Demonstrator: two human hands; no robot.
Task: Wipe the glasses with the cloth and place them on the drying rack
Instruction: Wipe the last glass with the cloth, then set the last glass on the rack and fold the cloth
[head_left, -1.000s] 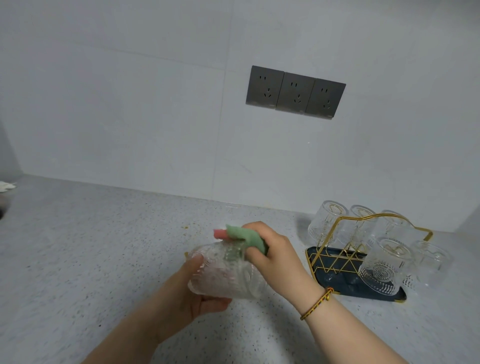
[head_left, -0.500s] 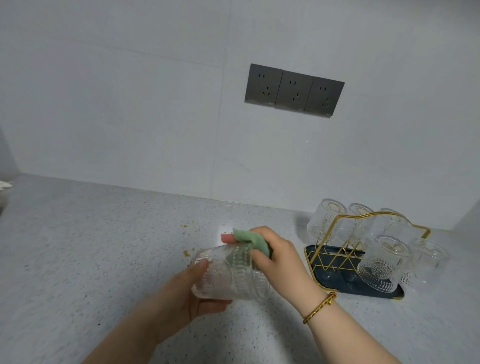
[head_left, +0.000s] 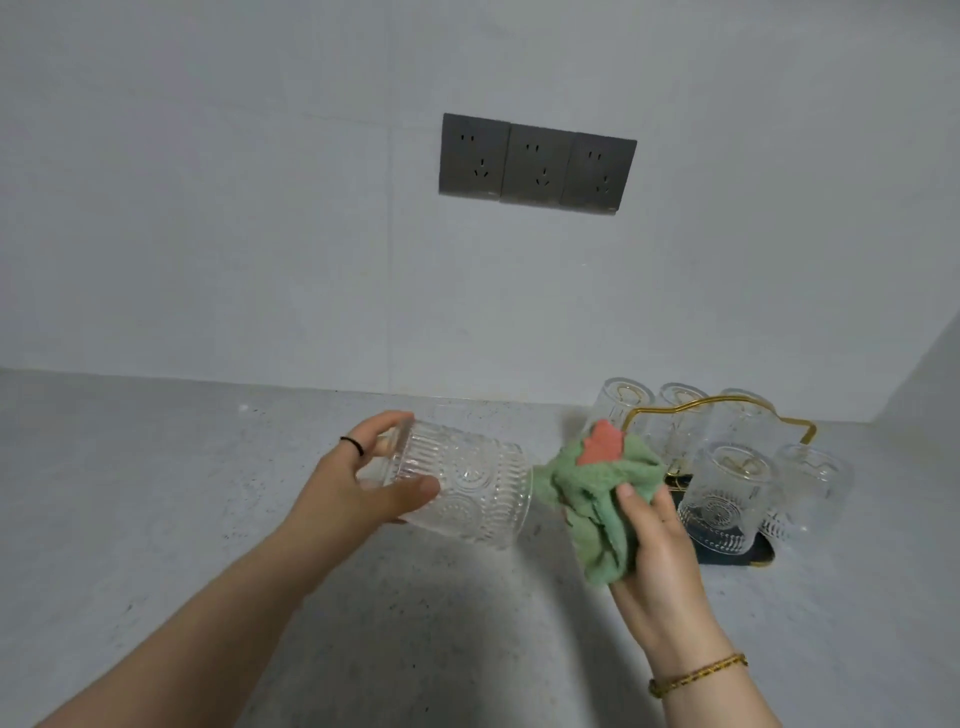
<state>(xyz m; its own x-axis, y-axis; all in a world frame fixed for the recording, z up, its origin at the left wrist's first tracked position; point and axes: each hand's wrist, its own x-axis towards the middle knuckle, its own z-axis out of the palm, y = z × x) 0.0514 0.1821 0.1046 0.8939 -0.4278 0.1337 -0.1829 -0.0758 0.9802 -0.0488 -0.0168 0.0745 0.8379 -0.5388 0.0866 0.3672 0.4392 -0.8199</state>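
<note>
- Gripped the glass (head_left: 470, 483) on its side at centre frame, above the countertop (head_left: 156, 493), in the left hand (head_left: 363, 486): thumb across the near wall, fingers curled over the base end, mouth turned right.
- Bunched the green cloth (head_left: 597, 499), pink patch uppermost, in the right hand (head_left: 662, 556) right of centre: thumb and fingers closed round the wad, its edge just beside the rim.
- Counted what looked like five glasses (head_left: 722, 493) already upturned on the drying rack (head_left: 670, 405) at the right of the frame; hard to be sure through clear glass.
- Judged the task near its end: wiping of this glass done, racking it left.
- Against half a second earlier: cloth pressed on the glass wall then, drawn off to the right now, hands apart.
</note>
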